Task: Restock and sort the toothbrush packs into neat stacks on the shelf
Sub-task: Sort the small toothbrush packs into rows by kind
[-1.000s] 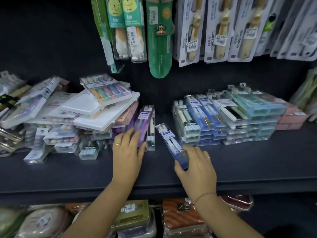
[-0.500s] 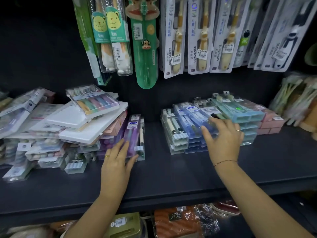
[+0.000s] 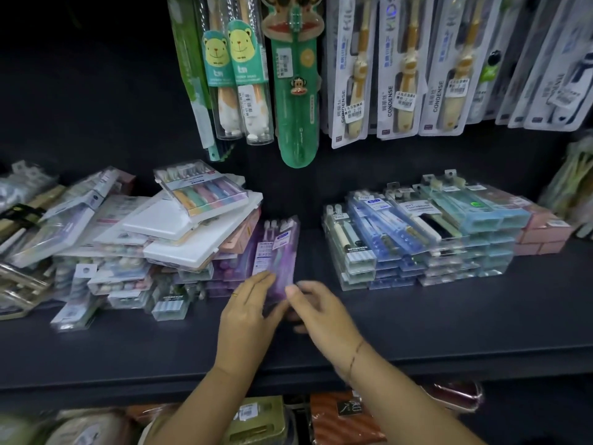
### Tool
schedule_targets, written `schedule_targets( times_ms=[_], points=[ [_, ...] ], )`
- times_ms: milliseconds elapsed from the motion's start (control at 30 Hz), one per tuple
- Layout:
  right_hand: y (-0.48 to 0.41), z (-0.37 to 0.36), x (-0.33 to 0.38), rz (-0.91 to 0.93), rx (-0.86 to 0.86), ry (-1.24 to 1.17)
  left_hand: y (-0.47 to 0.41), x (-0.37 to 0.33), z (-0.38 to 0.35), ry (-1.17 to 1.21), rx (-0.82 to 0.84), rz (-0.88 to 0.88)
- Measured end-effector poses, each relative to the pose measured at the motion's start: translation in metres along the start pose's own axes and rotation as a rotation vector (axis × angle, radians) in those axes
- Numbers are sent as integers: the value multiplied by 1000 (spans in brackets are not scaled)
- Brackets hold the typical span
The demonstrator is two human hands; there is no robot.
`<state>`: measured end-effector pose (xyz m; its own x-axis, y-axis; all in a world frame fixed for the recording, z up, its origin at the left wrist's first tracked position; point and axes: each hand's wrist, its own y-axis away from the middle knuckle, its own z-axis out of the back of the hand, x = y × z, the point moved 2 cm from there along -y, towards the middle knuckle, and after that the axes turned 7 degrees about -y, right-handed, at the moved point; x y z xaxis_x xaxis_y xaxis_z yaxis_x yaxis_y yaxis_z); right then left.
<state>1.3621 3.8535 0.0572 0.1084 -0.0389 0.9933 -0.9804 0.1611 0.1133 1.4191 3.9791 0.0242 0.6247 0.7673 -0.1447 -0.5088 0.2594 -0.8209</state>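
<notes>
A purple toothbrush pack (image 3: 277, 252) leans on edge against the messy pile of packs (image 3: 179, 239) on the left of the dark shelf (image 3: 417, 322). My left hand (image 3: 247, 313) lies with straight fingers on the pack's near end. From the right, my right hand (image 3: 321, 313) pinches the pack's near corner between thumb and curled fingers. To the right stand neat stacks: blue packs (image 3: 382, 232), teal packs (image 3: 475, 213) and pink boxes (image 3: 545, 232).
Children's toothbrush packs (image 3: 295, 91) hang from hooks above the shelf's middle and right. A bare strip of shelf runs between the pile and the stacks. Wrapped goods (image 3: 256, 419) fill the shelf below. More loose packs (image 3: 29, 220) lie at the far left.
My right hand carried a blue pack to the blue stack, left it there, and came back left to the purple pack. My left hand stayed at that pack.
</notes>
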Motion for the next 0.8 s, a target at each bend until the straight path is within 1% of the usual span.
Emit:
schedule_targets(
  times_ms=[67, 100, 167, 233, 333, 400, 467, 567, 633, 800],
  points=[
    [-6, -9, -3, -157, 49, -270, 1, -5, 4, 69, 39, -37],
    [-9, -8, -3, -189, 37, -364, 1, -7, 7, 102, 55, -56],
    [-13, 0, -2, -224, -31, -475, 1, -8, 10, 117, 85, -104],
    [-16, 13, -4, -249, -135, -515, 0, -5, 6, 27, 139, -115],
    [-23, 31, -11, -257, -282, -507, -2, 1, -9, -235, 306, -37],
    [-24, 35, -15, -255, -307, -586, -1, 4, -16, -337, 385, -7],
    [-23, 35, -18, -221, -315, -631, 0, 4, -17, -375, 394, -4],
    [-20, 32, -25, -117, -396, -504, 1, 5, -15, -404, 379, 21],
    [-15, 23, -25, -64, -376, -402, 2, 5, -15, -399, 375, 34],
    [-28, -9, -12, 20, -87, -59, 0, 6, -13, -296, 364, 68]
  ],
)
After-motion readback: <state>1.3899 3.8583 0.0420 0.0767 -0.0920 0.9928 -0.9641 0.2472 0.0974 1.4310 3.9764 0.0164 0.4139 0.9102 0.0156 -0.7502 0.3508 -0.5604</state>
